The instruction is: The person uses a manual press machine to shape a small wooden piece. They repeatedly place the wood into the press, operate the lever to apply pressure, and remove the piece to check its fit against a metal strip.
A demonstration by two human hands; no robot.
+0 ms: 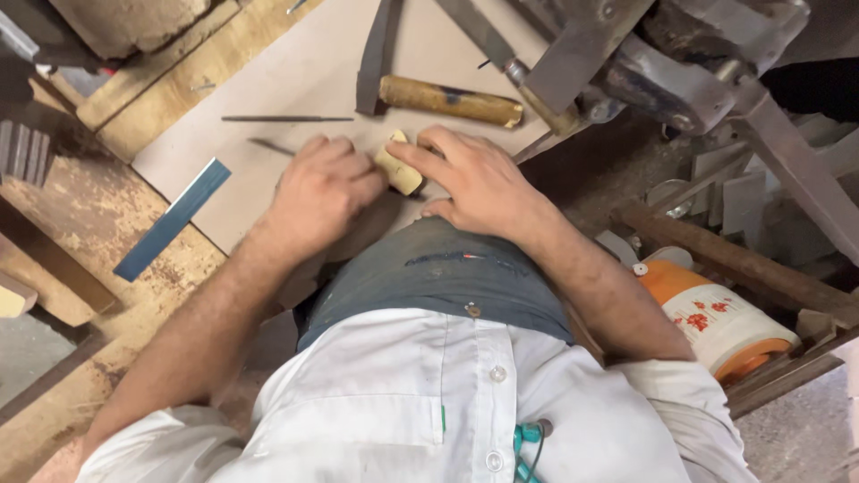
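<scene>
— Left hand (324, 190)?
— Curled, gripping a small pale wooden block (397, 166) on the smooth beige board (295, 80).
— Right hand (474, 179)?
— Clasping the same block's far end.
— Beyond?
— Round wooden-handled tool (450, 100), thin metal file (286, 118), flat blue strip (172, 219).

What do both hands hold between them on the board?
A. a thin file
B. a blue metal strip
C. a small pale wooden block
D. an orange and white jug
C: the left hand and the right hand meet around a small pale wooden block; the blue strip, the jug and the thin file lie apart, untouched.
</scene>
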